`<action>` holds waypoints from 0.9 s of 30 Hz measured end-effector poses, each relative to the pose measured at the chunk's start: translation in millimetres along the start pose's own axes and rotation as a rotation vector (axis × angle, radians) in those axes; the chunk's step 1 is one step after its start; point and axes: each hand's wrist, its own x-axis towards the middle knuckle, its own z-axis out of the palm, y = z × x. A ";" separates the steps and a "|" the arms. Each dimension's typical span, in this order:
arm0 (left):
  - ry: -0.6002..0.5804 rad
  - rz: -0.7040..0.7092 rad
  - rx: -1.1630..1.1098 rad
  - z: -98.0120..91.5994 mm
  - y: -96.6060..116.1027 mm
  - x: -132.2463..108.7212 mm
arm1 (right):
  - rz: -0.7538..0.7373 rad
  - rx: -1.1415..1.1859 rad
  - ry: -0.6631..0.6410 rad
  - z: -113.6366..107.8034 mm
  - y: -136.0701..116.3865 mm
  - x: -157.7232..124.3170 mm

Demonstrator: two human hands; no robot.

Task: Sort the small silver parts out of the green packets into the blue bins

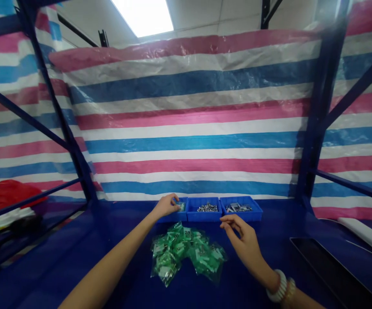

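My left hand (166, 206) is over the left blue bin, its fingers curled together at the rim. A small clear packet with green on it (181, 206) shows beside the fingertips; whether they grip it I cannot make out. In front of the right blue bin hovers my right hand (242, 238), its fingers bent and slightly apart, with nothing visible between them. Small shiny metal parts (208, 207) fill the middle bin (202, 217), and longer metal pieces (238, 207) lie in the right bin (253, 216). Between my forearms lies a pile of clear bags with green contents (186, 248).
A dark flat tablet-like device (330, 270) lies on the blue table (124, 240) at the right, near a white device with a cable (366, 236). Blue metal posts (315, 141) and a striped plastic sheet (192, 141) enclose the table. Something red (8, 195) is at the left.
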 end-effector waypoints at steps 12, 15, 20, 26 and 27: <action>0.261 0.156 0.209 -7.9 46.1 -49.4 | -0.056 -0.152 -0.307 1.1 12.7 -1.5; 0.231 0.253 0.167 4.3 61.9 -81.9 | -0.076 -0.301 -0.415 6.9 11.0 -9.6; 0.022 0.356 0.053 35.0 70.7 -117.9 | -0.069 -0.396 -0.388 15.6 10.1 -14.5; 0.037 0.366 -0.161 52.7 69.7 -122.8 | 0.011 -0.097 -0.310 16.7 5.6 -8.1; 0.051 0.362 -0.202 52.7 70.6 -121.9 | 0.056 -0.025 -0.320 16.3 3.3 -6.7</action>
